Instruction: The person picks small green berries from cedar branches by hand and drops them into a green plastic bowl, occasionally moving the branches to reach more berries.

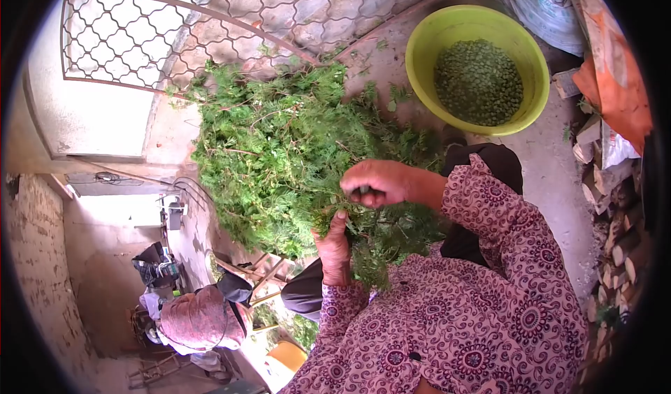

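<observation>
One bunch of feathery green sprigs [369, 263] is held before our lap, the left hand [334, 251] closed around it, thumb raised. We note the right hand [375, 184] just beside it, fingers curled inward; we cannot tell what they hold. Beyond lies a heap of similar greenery [265, 149], bright, fine-leaved, thin-stemmed, near a yellow-green tub [421, 59] containing small green pieces [479, 83].

Tub [421, 62] right of branches [272, 149]
</observation>
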Action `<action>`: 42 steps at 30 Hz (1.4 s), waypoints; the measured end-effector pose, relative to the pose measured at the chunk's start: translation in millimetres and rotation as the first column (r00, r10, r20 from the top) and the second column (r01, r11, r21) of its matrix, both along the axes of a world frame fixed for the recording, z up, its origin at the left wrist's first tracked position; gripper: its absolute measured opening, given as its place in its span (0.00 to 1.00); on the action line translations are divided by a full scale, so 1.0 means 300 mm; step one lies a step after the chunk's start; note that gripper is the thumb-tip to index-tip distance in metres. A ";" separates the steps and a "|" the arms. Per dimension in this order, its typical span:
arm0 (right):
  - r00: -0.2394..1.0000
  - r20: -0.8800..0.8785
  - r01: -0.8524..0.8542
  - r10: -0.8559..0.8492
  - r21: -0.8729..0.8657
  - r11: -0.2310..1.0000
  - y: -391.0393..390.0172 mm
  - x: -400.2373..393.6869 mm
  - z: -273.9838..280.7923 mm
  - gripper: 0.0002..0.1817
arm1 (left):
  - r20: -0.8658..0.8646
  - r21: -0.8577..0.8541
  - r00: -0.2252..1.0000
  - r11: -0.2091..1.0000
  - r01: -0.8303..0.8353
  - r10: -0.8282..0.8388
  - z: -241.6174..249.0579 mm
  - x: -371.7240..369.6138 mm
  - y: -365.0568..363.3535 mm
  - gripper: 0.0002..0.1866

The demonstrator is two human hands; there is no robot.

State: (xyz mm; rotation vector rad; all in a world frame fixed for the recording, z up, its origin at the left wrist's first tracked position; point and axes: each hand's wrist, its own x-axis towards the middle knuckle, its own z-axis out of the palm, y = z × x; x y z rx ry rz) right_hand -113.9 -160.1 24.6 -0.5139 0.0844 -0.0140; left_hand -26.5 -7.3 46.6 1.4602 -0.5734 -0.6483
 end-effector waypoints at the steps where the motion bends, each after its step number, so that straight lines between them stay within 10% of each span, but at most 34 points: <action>1: 1.000 0.000 0.000 0.000 0.000 1.000 -0.011 0.001 -0.003 0.06 | 0.030 0.041 0.999 0.999 -0.023 0.022 0.002 0.000 0.004 0.18; 4: 0.967 0.238 0.077 -0.095 0.081 0.994 -0.060 -0.003 0.007 0.02 | 0.054 0.077 0.998 0.996 -0.046 0.042 -0.004 0.007 0.006 0.17; 8: 0.967 0.202 0.211 -0.157 -0.286 0.934 -0.058 -0.027 0.054 0.05 | 0.092 0.075 0.996 0.997 0.007 -0.014 0.000 0.009 0.001 0.13; 11: 0.975 0.184 0.223 -0.126 -0.766 0.603 -0.049 -0.031 0.073 0.12 | 0.151 0.127 0.987 0.991 0.042 -0.061 0.019 -0.015 -0.011 0.08; 17: 0.879 0.439 0.472 -0.186 -0.854 0.217 -0.037 -0.008 0.019 0.13 | 0.203 0.179 0.964 0.974 0.138 -0.173 0.032 -0.017 -0.009 0.07; 23: 0.957 0.288 0.291 -0.046 -0.942 0.166 -0.057 -0.027 0.044 0.13 | 0.210 0.249 0.953 0.955 0.164 -0.219 0.019 0.001 -0.008 0.08; 27: 0.958 0.276 0.285 -0.079 -0.885 0.367 -0.046 -0.019 0.025 0.11 | 0.139 0.208 0.973 0.966 0.155 -0.186 0.022 0.011 -0.004 0.08; 29: 0.998 0.046 -0.008 0.053 -0.675 0.738 -0.050 -0.016 0.021 0.08 | 0.130 0.178 0.972 0.969 0.172 -0.196 0.004 0.032 0.011 0.10; 30: 0.998 0.046 -0.007 0.052 -0.675 0.737 -0.052 -0.016 0.014 0.08 | 0.066 0.161 0.981 0.972 0.170 -0.183 -0.011 0.047 0.022 0.12; 32: 0.997 0.061 -0.016 0.036 -0.303 0.953 -0.062 -0.019 0.006 0.06 | 0.001 0.142 0.986 0.976 0.164 -0.166 -0.035 0.073 0.042 0.15; 35: 0.984 0.050 0.178 -0.171 -0.271 0.946 -0.134 -0.023 0.009 0.05 | -0.137 0.110 0.989 0.992 0.068 -0.052 -0.033 0.097 0.074 0.20; 39: 0.771 0.041 0.551 -0.636 -0.544 0.633 -0.250 -0.116 0.104 0.09 | -0.341 0.112 0.940 0.993 0.025 0.015 -0.056 0.158 0.124 0.21; 42: 0.407 0.235 0.493 -0.883 -0.870 -0.004 -0.372 -0.198 0.087 0.15 | -0.332 0.086 0.943 0.996 -0.012 0.040 -0.014 0.169 0.126 0.21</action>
